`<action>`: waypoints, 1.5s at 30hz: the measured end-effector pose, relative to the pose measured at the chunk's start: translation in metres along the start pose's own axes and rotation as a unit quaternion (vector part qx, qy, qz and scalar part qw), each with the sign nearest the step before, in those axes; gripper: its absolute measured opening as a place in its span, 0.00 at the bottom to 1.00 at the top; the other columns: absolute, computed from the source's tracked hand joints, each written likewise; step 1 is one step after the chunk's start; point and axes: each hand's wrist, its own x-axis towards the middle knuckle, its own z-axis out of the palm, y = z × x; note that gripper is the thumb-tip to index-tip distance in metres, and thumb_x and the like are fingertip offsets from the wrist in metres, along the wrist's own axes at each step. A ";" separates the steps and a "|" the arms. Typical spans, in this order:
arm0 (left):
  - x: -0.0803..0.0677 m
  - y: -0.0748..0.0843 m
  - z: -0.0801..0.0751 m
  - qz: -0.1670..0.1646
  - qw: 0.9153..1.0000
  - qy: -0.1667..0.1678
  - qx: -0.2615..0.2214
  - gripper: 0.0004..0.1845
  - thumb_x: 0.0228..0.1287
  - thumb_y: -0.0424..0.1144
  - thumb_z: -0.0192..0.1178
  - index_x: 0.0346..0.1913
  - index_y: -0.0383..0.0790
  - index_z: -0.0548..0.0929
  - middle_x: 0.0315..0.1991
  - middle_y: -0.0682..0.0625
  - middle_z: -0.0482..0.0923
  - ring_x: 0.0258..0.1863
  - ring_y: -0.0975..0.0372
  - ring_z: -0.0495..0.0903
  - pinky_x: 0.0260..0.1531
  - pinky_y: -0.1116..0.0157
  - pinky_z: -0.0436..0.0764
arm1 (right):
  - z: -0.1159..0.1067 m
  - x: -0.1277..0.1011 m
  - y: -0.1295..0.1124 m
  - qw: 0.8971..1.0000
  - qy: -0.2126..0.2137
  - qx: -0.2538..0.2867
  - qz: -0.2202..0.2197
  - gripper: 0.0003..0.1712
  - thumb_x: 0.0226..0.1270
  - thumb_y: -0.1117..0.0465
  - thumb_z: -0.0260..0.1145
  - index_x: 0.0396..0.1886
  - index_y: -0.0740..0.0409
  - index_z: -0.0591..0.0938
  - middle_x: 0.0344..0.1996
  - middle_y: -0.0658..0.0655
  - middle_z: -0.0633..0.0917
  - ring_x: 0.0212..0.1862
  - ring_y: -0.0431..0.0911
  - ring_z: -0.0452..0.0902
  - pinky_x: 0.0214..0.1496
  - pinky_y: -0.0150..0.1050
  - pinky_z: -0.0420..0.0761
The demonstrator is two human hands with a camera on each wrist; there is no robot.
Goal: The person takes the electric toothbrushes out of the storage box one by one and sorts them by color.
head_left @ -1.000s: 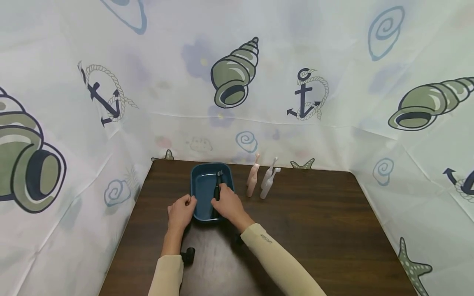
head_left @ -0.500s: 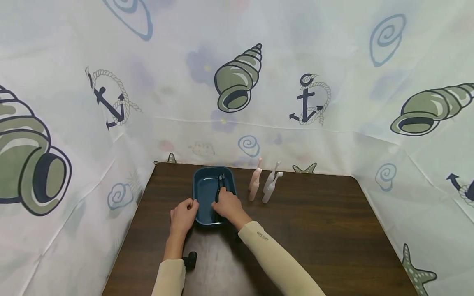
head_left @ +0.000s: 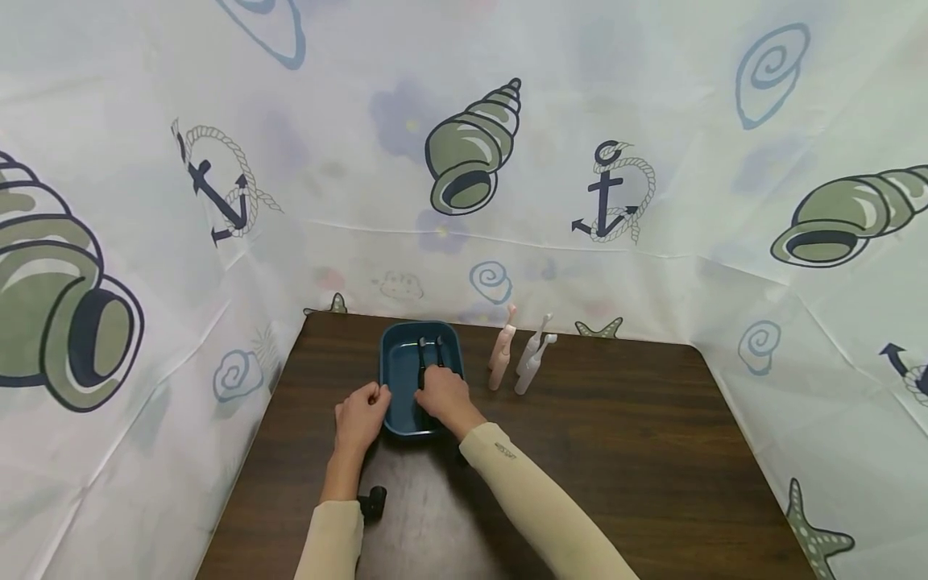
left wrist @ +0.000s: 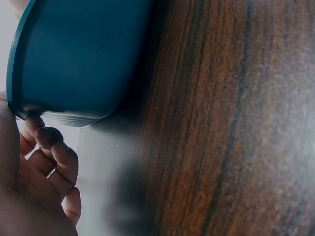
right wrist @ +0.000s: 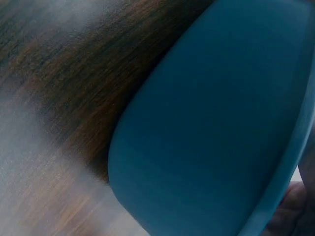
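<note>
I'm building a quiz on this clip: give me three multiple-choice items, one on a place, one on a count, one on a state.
1. Where does the left hand rest?
A. on the teal tray's near-left rim
B. on the pink toothbrush
C. flat on the table

2. How many toothbrushes stand upright right of the tray?
A. one
B. three
C. five

3. How do the dark toothbrushes sit?
A. lying in the tray
B. upright on the table
C. lifted clear

Answers: A, fingers curl at the rim; B, one pink, two white; A, under the right hand.

A pink toothbrush (head_left: 500, 358) and two white toothbrushes (head_left: 531, 362) stand near the wooden table's (head_left: 616, 451) far edge, by the sea-print curtain (head_left: 464, 161)
</note>
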 end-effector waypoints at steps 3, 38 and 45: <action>0.001 0.001 -0.001 0.001 1.000 0.001 0.001 0.23 0.82 0.48 0.55 0.24 0.44 0.69 0.18 0.55 0.63 0.23 0.55 0.68 0.52 0.52 0.56 | -0.001 0.001 -0.002 1.000 0.004 -0.010 0.002 0.15 0.75 0.48 0.72 0.45 0.55 0.87 0.35 0.54 0.88 0.32 0.49 0.82 0.37 0.51 0.83; -0.001 0.001 0.002 0.010 1.000 0.014 -0.009 0.24 0.82 0.47 0.56 0.24 0.45 0.66 0.19 0.52 0.61 0.22 0.52 0.63 0.51 0.51 0.54 | 0.006 -0.001 -0.003 0.999 0.006 0.050 0.000 0.20 0.73 0.49 0.74 0.52 0.59 0.83 0.39 0.57 0.86 0.34 0.49 0.81 0.37 0.47 0.82; -0.002 0.001 0.003 0.004 1.000 0.010 -0.010 0.24 0.83 0.47 0.55 0.24 0.45 0.67 0.20 0.52 0.61 0.23 0.54 0.64 0.51 0.52 0.54 | 0.003 -0.008 0.000 0.996 0.005 0.088 -0.015 0.17 0.74 0.51 0.73 0.48 0.57 0.80 0.36 0.56 0.82 0.32 0.51 0.78 0.34 0.47 0.78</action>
